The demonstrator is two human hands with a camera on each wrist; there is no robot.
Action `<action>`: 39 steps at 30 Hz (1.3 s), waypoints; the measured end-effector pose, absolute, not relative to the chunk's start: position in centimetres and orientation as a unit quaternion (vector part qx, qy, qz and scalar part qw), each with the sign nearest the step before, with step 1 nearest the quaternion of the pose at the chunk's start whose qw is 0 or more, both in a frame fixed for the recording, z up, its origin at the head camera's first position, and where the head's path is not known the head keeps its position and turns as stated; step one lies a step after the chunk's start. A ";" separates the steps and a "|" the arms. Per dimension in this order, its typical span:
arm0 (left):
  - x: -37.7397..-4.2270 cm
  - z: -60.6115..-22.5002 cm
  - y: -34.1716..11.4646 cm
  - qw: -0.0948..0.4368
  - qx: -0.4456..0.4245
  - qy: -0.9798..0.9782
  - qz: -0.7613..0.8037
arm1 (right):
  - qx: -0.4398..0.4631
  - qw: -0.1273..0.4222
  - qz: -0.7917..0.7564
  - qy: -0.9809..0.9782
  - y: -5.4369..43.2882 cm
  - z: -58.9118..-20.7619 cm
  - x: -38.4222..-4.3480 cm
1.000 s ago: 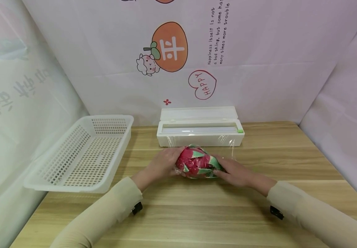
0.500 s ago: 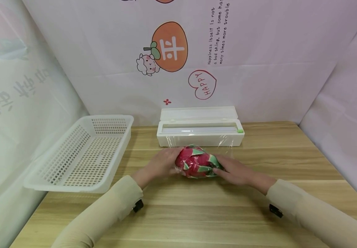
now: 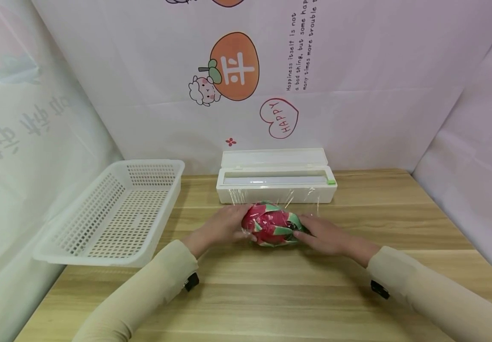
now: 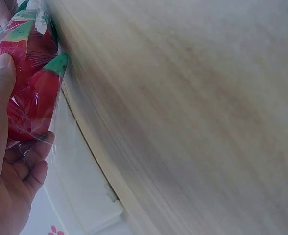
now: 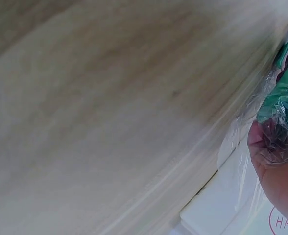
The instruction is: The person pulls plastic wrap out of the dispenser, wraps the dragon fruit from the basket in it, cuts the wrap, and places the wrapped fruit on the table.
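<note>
A pink-red dragon fruit [image 3: 269, 227] with green scales lies sideways in glossy cling film. My left hand [image 3: 221, 224] grips its left end. The left wrist view shows that thumb on the wrapped dragon fruit [image 4: 41, 93], with fingers curled round the far side. At the other end my right hand [image 3: 323, 234] holds the fruit, thumb toward me. Its fingers bunch up crumpled film [image 5: 276, 142] in the right wrist view. Clear film runs from the fruit back to a white cling film dispenser [image 3: 246, 196], whose lid is up.
To the left stands a white perforated basket [image 3: 160, 237]. The wooden table [image 3: 271, 304] meets printed white cloth [image 3: 357, 118] behind the dispenser and plain cloth at the sides. A green tab [image 3: 331, 182] sits at the dispenser's right end.
Both hands stay on the dragon fruit, which barely moves. Creases in the film between fruit and dispenser have shifted. The head view has tilted very slightly.
</note>
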State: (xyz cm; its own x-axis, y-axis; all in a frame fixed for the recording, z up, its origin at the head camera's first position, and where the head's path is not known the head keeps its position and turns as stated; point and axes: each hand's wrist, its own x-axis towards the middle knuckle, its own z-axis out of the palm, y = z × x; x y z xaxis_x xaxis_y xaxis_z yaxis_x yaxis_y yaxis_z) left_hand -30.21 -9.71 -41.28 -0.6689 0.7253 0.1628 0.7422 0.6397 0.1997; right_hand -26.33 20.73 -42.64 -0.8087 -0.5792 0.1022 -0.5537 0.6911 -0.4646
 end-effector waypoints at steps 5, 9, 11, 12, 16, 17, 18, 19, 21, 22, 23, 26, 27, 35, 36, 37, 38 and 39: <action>-30.2 -41.1 -9.6 0.021 -0.405 -0.904 -0.134 | -0.303 0.044 -0.254 0.918 20.7 -42.7 -26.4; -30.2 -41.0 -9.6 0.018 -0.409 -0.902 -0.139 | -0.299 0.059 -0.257 0.917 20.7 -42.7 -26.6; -30.2 -41.0 -9.6 0.016 -0.409 -0.901 -0.142 | -0.296 0.065 -0.261 0.917 20.8 -42.7 -26.8; -30.2 -41.0 -9.6 0.014 -0.408 -0.901 -0.143 | -0.296 0.068 -0.262 0.916 20.8 -42.7 -26.8; -30.0 -41.0 -9.6 0.000 -0.398 -0.905 -0.152 | -0.293 0.069 -0.261 0.917 20.8 -42.9 -27.2; -30.0 -41.0 -9.6 -0.005 -0.394 -0.906 -0.155 | -0.293 0.066 -0.259 0.918 20.8 -42.9 -27.2; -30.0 -41.0 -9.6 -0.010 -0.390 -0.907 -0.159 | -0.293 0.062 -0.256 0.919 20.8 -42.9 -27.3; -30.0 -41.0 -9.5 -0.015 -0.387 -0.908 -0.163 | -0.296 0.055 -0.252 0.920 20.8 -42.9 -27.3; -30.0 -40.9 -9.5 -0.023 -0.380 -0.909 -0.169 | -0.299 0.043 -0.244 0.922 20.8 -42.9 -27.3; -30.1 -40.9 -9.4 -0.027 -0.376 -0.910 -0.171 | -0.300 0.039 -0.240 0.922 20.8 -42.8 -27.3; -30.1 -41.0 -9.4 -0.028 -0.375 -0.911 -0.172 | -0.302 0.035 -0.237 0.923 20.8 -42.8 -27.3; -30.3 -41.1 -9.2 -0.035 -0.369 -0.913 -0.174 | -0.302 0.037 -0.236 0.923 20.8 -42.6 -27.2; -30.4 -41.1 -9.2 -0.037 -0.366 -0.913 -0.174 | -0.300 0.040 -0.237 0.923 20.8 -42.5 -27.2; -30.6 -41.1 -9.1 -0.076 -0.332 -0.918 -0.206 | -0.272 0.073 -0.251 0.926 20.8 -42.2 -27.3; -30.6 -41.1 -9.1 -0.078 -0.330 -0.917 -0.210 | -0.271 0.074 -0.254 0.926 20.8 -42.2 -27.3; -30.6 -41.1 -9.1 -0.079 -0.328 -0.917 -0.214 | -0.270 0.073 -0.254 0.926 20.8 -42.3 -27.3; -30.5 -41.1 -9.1 -0.080 -0.326 -0.916 -0.218 | -0.271 0.072 -0.255 0.926 20.9 -42.3 -27.4; -30.5 -41.1 -9.1 -0.079 -0.326 -0.916 -0.220 | -0.276 0.067 -0.254 0.925 20.9 -42.4 -27.4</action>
State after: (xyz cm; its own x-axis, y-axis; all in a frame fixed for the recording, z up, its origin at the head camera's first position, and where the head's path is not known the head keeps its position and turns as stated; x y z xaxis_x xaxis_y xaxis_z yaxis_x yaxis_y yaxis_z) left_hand -30.55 -9.08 -41.13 -0.7752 0.6317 -0.0013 0.5622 0.6909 0.4546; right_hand -27.42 20.92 -42.40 -0.8392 -0.5436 0.0158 -0.4754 0.7191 -0.5069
